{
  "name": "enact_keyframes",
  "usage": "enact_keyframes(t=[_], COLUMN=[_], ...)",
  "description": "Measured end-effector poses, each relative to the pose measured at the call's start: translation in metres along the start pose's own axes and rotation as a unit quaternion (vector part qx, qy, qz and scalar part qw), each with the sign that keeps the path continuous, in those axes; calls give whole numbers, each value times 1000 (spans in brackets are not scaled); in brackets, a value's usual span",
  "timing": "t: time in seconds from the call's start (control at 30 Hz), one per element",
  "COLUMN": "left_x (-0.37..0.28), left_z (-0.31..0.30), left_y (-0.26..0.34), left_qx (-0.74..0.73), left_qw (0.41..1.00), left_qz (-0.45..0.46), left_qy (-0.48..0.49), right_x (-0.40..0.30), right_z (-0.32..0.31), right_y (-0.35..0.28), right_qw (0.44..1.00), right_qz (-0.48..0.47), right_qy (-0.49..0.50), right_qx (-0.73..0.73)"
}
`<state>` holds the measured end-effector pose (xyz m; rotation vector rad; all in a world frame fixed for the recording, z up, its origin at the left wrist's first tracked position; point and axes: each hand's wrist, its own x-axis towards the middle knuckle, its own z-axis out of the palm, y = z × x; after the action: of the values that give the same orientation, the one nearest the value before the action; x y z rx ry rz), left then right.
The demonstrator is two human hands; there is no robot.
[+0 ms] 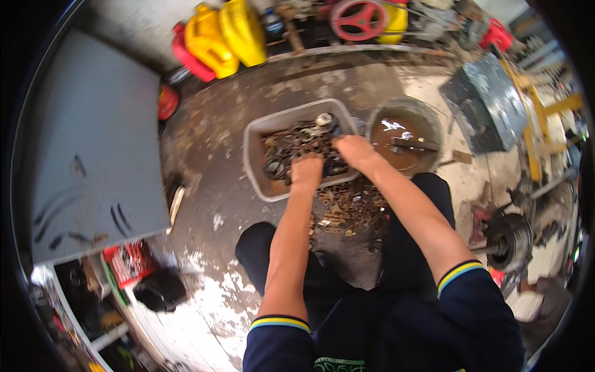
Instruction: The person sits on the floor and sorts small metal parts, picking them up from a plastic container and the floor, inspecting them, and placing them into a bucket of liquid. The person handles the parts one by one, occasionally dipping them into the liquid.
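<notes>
A plastic tub (251, 160) on the floor holds a heap of rusty metal parts (297, 137). Both hands reach into it. My left hand (307, 169) rests on the near middle of the heap, fingers bent down among the parts. My right hand (354, 149) is at the tub's right side, fingers curled beside a dark piece. The fingertips of both are hidden, so a grip on any part cannot be made out. Small rusty hardware (346, 209) is spread on the floor between the tub and my knees.
Right of the tub stands a bucket (439, 125) of brown liquid with a bar (415, 144) across it. Farther right are a metal box (495, 104) and a wheel hub (509, 239). Yellow jugs (241, 32) line the back wall; a grey cabinet (100, 149) stands left.
</notes>
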<state>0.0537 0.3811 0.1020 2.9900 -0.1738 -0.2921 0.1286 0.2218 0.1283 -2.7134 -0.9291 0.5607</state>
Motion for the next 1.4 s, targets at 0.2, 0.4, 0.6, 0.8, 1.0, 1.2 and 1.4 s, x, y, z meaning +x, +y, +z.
enact_keyframes(t=[0.2,0.4,0.6,0.8,1.0,1.2,1.4], left_x=[13,17,27,25,25,22,24], left_z=[8,0,-7,-4,8,9,5], left_y=[3,11,9,17,23,17,18], left_qx=[-19,-105,-157,-52,46,120,187], left_qw=[993,989,978,996,995,986,977], left_qz=[-33,-22,-32,32,42,67,70], left_qy=[-115,-105,-133,-70,-82,-90,-73], right_x=[0,-8,-20,-21,-17,-19,-16], right_z=[10,5,-1,-4,0,5,16], right_y=[9,10,9,1,0,-7,-5], right_qw=[998,993,983,966,970,992,994], right_qz=[14,68,76,79,77,21,47], right_qy=[57,91,99,91,49,65,51], right_qx=[2,38,138,229,225,109,87])
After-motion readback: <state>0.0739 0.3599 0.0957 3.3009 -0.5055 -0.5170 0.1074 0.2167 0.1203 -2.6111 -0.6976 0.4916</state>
